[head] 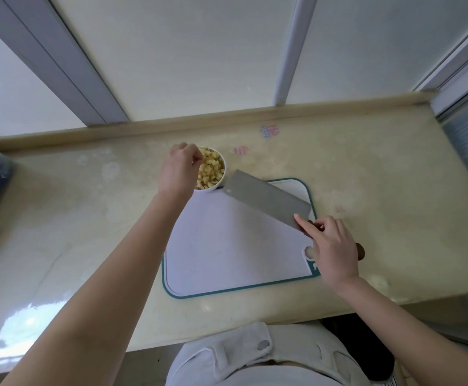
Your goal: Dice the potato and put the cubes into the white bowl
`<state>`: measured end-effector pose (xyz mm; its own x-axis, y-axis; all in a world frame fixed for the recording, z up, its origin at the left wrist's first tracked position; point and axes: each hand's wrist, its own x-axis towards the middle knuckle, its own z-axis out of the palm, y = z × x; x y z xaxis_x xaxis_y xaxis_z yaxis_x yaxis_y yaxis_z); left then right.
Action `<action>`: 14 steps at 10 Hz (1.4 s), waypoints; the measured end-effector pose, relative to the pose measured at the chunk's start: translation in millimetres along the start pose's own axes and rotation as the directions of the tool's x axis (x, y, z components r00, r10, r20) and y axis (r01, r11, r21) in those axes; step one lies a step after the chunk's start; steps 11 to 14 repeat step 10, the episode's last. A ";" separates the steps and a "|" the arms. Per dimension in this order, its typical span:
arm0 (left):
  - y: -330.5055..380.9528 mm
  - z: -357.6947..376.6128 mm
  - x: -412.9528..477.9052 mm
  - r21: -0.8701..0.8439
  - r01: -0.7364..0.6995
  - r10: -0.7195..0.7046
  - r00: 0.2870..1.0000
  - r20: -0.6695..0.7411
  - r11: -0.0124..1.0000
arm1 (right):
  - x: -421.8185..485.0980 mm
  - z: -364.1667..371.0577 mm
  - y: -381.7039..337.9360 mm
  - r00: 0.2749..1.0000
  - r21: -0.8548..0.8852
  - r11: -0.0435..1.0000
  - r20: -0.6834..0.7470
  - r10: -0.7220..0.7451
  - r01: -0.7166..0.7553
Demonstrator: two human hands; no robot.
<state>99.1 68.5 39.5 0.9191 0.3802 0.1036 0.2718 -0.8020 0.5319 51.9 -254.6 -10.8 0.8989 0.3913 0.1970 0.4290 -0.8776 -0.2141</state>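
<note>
Left hand (177,169): hovering over the white bowl (219,181) just off the cutting board's (227,246) far left corner, fingers (193,156) bunching together; pinching anything or not, cannot tell.
Right hand (333,246): gripping the cleaver (266,199) handle at the board's right edge, forefinger lying along the blade.
Potato cubes (210,171): filling the bowl.

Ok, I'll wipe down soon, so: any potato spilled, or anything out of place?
Nothing stands out: the potato cubes sit inside the white bowl, and none show on the cutting board or countertop.
</note>
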 end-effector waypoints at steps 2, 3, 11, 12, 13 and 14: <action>-7.7 10.1 5.3 0.213 -0.127 0.107 0.989 0.101 0.969 | -4.7 3.9 -8.9 0.977 -0.066 0.980 0.109 -0.182 0.190; -7.8 12.1 1.6 0.272 -0.151 0.117 0.984 0.135 0.950 | -1.5 14.0 -17.7 0.936 -0.044 0.948 0.184 -0.301 0.314; -7.6 2.4 5.3 0.384 -0.146 0.054 0.969 0.241 0.912 | 53.4 2.6 -33.4 0.699 0.119 0.918 0.613 -0.369 0.379; -7.6 2.4 5.3 0.384 -0.146 0.054 0.969 0.241 0.912 | 53.4 2.6 -33.4 0.699 0.119 0.918 0.613 -0.369 0.379; -7.6 2.4 5.3 0.384 -0.146 0.054 0.969 0.241 0.912 | 53.4 2.6 -33.4 0.699 0.119 0.918 0.613 -0.369 0.379; -7.6 2.4 5.3 0.384 -0.146 0.054 0.969 0.241 0.912 | 53.4 2.6 -33.4 0.699 0.119 0.918 0.613 -0.369 0.379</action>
